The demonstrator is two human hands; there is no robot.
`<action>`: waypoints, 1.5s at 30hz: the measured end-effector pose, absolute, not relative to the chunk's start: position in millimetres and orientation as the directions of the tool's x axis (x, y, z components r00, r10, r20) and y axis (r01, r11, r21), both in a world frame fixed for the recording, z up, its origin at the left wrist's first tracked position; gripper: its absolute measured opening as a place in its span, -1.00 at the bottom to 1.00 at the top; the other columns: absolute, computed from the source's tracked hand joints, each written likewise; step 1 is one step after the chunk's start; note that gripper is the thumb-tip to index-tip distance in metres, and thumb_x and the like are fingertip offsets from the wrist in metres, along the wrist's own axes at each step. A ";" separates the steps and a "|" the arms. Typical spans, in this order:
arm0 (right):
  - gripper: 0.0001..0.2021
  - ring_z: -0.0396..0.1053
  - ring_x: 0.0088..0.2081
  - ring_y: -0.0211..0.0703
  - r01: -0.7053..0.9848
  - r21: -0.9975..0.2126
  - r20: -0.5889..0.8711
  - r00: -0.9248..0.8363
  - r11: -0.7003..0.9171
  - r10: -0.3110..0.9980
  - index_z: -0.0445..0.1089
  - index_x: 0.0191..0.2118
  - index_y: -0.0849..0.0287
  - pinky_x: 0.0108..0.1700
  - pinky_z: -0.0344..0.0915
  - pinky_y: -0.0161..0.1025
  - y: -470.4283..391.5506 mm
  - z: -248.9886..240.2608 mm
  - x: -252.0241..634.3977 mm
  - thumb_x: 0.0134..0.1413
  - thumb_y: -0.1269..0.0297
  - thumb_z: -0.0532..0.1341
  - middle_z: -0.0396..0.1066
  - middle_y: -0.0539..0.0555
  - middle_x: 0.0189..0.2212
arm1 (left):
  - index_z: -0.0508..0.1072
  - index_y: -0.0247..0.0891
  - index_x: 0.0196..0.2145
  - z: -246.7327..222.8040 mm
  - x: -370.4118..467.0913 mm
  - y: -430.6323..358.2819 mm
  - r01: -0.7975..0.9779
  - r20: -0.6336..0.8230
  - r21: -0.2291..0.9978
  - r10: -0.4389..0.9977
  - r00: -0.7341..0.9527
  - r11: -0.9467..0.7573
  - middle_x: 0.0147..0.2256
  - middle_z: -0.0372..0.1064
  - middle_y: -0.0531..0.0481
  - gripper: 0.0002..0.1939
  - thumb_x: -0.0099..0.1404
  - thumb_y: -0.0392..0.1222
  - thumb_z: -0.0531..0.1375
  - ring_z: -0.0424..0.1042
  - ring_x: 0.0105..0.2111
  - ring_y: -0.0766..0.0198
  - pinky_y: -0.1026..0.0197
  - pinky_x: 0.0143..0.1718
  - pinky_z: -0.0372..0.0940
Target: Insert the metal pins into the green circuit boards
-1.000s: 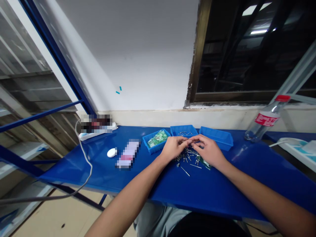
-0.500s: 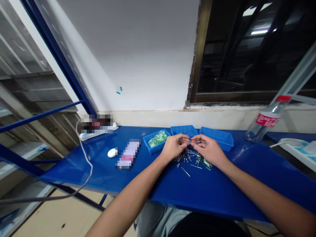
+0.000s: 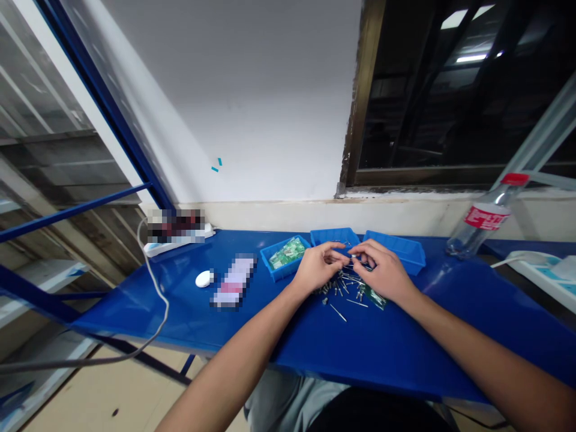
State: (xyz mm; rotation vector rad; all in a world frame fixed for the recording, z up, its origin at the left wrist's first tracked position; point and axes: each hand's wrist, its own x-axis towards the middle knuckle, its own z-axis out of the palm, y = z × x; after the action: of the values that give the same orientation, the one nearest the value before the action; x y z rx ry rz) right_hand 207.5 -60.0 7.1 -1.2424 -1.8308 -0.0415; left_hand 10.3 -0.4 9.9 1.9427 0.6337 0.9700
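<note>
My left hand [image 3: 317, 268] and my right hand [image 3: 380, 270] face each other, fingertips close, above a pile of thin metal pins [image 3: 342, 283] on the blue table. The right thumb and fingers pinch a small silvery metal part [image 3: 354, 256]. My left fingers are curled toward the thumb; whatever is between them is too small to make out. A green packet [image 3: 376, 298] lies under the right hand at the pile's edge. One loose pin [image 3: 338, 312] lies nearer the front edge.
Behind the hands stand a blue bin [image 3: 283, 273] of green packets, a middle bin [image 3: 330, 236] with some pins, and a right bin [image 3: 407, 255]. A plastic bottle [image 3: 486, 217] stands at right. At left are a blurred phone-like object [image 3: 236, 279], a white round object [image 3: 204, 279] and a power strip [image 3: 180, 242].
My fingertips have parted slightly, and the small metal part now shows in the right pinch. The pile and bins look unmoved.
</note>
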 end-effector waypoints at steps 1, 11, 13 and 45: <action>-0.84 0.40 -0.35 -0.11 0.787 -0.401 0.697 -0.071 0.469 0.714 0.50 -0.14 0.10 -0.24 0.39 -0.15 -57.2 7.1 212.2 0.23 0.33 0.19 0.46 0.08 -0.29 | 0.47 -0.27 0.10 10.6 9.6 -1.5 0.107 0.393 0.828 0.705 0.590 -0.551 -0.18 0.64 -0.08 -0.60 0.31 -0.37 0.26 0.64 -0.19 0.21 0.16 -0.07 0.50; -0.78 0.48 -0.16 0.10 0.968 -0.185 0.583 -0.032 0.171 0.812 0.54 -0.16 0.13 -0.06 0.36 -0.03 -31.2 -15.2 262.4 0.31 0.26 0.13 0.60 0.13 -0.23 | 0.52 -0.27 0.07 2.9 7.4 -0.5 0.343 0.350 0.367 0.470 0.811 -0.865 0.06 0.53 -0.20 -0.59 0.41 0.03 0.23 0.49 0.08 0.03 0.06 0.17 0.34; -0.72 0.48 -0.11 0.12 0.980 -0.125 0.542 -0.065 0.157 0.838 0.56 -0.14 0.14 -0.03 0.34 0.00 -31.6 -16.3 261.8 0.35 0.24 0.08 0.62 0.15 -0.19 | 0.53 -0.27 0.07 1.1 7.1 1.2 0.373 0.337 0.359 0.491 0.804 -0.856 0.06 0.53 -0.19 -0.62 0.41 -0.01 0.23 0.51 0.06 0.05 0.08 0.14 0.36; -0.86 0.44 -0.10 0.07 0.776 -0.325 0.689 -0.197 0.541 0.697 0.48 -0.21 0.05 0.03 0.38 0.06 -62.5 6.3 217.3 0.34 0.26 0.17 0.55 0.11 -0.22 | 0.62 -0.23 -0.13 3.2 8.1 6.0 0.250 0.431 0.597 0.567 0.702 -0.763 -0.14 0.63 -0.03 -0.75 0.31 -0.43 0.22 0.60 -0.13 0.21 0.20 0.02 0.43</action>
State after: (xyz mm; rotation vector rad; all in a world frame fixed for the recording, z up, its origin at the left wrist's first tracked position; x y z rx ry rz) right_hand 217.3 -62.5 6.3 -1.1965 -1.9379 -0.1178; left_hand 8.1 6.0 3.2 2.4053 0.6254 0.8413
